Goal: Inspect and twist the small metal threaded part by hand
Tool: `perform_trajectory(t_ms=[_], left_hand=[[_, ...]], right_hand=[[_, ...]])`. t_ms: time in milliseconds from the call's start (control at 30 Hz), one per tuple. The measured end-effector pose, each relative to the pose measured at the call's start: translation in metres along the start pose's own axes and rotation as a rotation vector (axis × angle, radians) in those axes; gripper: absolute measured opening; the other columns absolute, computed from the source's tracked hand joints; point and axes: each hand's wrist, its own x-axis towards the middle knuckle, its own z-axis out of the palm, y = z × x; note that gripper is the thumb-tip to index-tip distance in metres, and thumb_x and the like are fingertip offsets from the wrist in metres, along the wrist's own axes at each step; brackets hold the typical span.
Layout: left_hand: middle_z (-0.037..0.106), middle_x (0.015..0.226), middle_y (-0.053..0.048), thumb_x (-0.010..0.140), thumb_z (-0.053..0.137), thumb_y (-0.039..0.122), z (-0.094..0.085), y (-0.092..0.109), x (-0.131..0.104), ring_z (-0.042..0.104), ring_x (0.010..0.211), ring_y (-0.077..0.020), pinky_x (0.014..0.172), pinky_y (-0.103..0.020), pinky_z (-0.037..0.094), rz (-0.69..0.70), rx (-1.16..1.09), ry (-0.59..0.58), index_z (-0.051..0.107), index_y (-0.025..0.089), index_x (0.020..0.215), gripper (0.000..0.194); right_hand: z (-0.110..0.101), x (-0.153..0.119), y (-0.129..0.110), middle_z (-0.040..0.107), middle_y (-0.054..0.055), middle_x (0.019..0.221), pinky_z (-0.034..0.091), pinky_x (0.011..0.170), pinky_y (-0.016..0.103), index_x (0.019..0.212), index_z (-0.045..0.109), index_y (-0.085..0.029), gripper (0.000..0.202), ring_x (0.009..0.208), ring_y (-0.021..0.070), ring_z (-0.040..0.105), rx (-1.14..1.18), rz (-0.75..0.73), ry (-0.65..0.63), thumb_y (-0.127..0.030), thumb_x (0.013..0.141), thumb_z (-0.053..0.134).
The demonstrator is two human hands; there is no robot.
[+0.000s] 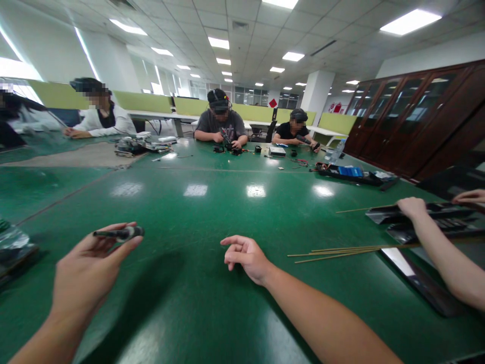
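From where I'm running this, the green table is filling most of my view and stretching out beyond both grips. The dark wooden cabinet is standing way past the right hand, off to its right. Three people are sitting across the table, well beyond my grips, and a fourth is partly showing at the far left edge. Closer in, long black parts are lying well right of the right hand, with a co-worker's hand reaching onto them. A shiny wrapped bundle is sitting left of the left hand.

Now my hands. The left one is coming up from the lower left, palm turned up and inward, and it's pinching a small black tool between thumb and fingers. That tool is lying roughly level in the grip above the table, thin end pointing left, rounded end sticking out by the thumb tip. The right one is reaching in from the lower right, loosely open, index finger pointing left and the others curling. Can't tell if it's touching the table. Skinniest stuff: thin rods are running off to its right.
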Motion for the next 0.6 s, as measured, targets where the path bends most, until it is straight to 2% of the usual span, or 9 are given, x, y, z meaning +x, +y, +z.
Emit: perform_trajectory(t_ms=[67,133,233,333,433,533,600], left_hand=[[0.07,0.122,-0.003,0.083,0.074,0.043,0.036,0.013,-0.011,0.065,0.116,-0.0236,0.111,-0.048,0.045,-0.071,-0.189,-0.153,0.062,0.02,0.125,0.049],[0.07,0.12,-0.009,0.081,0.075,0.042,0.069,0.028,-0.023,0.069,0.108,-0.0255,0.105,-0.046,0.051,-0.077,-0.34,-0.282,0.063,0.018,0.125,0.051],[0.067,0.124,-0.008,0.084,0.072,0.039,0.1,0.041,-0.037,0.067,0.109,-0.0237,0.1,-0.04,0.055,0.098,-0.33,-0.457,0.063,0.022,0.125,0.045],[0.065,0.126,-0.005,0.088,0.068,0.035,0.109,0.035,-0.045,0.063,0.114,-0.0213,0.102,-0.037,0.052,0.237,-0.214,-0.568,0.06,0.029,0.13,0.043],[0.066,0.12,-0.004,0.086,0.071,0.034,0.105,0.018,-0.047,0.064,0.11,-0.0204,0.1,-0.036,0.051,0.268,-0.127,-0.575,0.058,0.028,0.129,0.045],[0.067,0.114,-0.004,0.086,0.071,0.03,0.1,0.005,-0.046,0.063,0.107,-0.0197,0.096,-0.034,0.05,0.361,-0.1,-0.578,0.062,0.026,0.117,0.032],[0.066,0.113,-0.003,0.087,0.07,0.028,0.099,0.002,-0.044,0.062,0.107,-0.0183,0.096,-0.032,0.049,0.4,-0.111,-0.591,0.063,0.026,0.115,0.028]], right_hand=[[-0.005,0.004,-0.001,0.063,0.001,0.067,0.042,0.053,0.025,0.104,0.067,-0.012,0.034,0.051,0.0106,0.053,-0.014,-0.072,0.171,-0.03,0.077,0.075],[-0.01,0.008,-0.002,0.061,0.001,0.065,0.039,0.051,0.025,0.1,0.065,-0.012,0.026,0.05,0.0108,0.052,-0.01,-0.127,0.304,-0.03,0.081,0.068],[-0.015,0.011,-0.001,0.062,0.0,0.07,0.039,0.055,0.025,0.102,0.063,-0.015,0.025,0.054,0.0116,0.053,-0.017,-0.174,0.364,-0.024,0.079,0.063],[-0.014,0.011,0.003,0.064,0.002,0.085,0.041,0.06,0.025,0.105,0.06,-0.017,0.039,0.064,0.0122,0.056,-0.139,-0.193,0.279,-0.009,0.066,0.062],[-0.008,0.007,0.006,0.063,0.003,0.101,0.04,0.059,0.023,0.112,0.059,-0.02,0.057,0.072,0.0127,0.058,-0.405,-0.176,0.12,-0.001,0.059,0.057],[0.0,0.001,0.003,0.064,0.002,0.103,0.043,0.066,0.025,0.117,0.057,-0.023,0.059,0.076,0.0141,0.058,-0.622,-0.206,0.078,-0.001,0.063,0.059],[0.006,-0.002,-0.001,0.064,0.001,0.1,0.044,0.068,0.026,0.116,0.058,-0.023,0.055,0.076,0.0147,0.058,-0.703,-0.237,0.1,-0.006,0.065,0.067]])
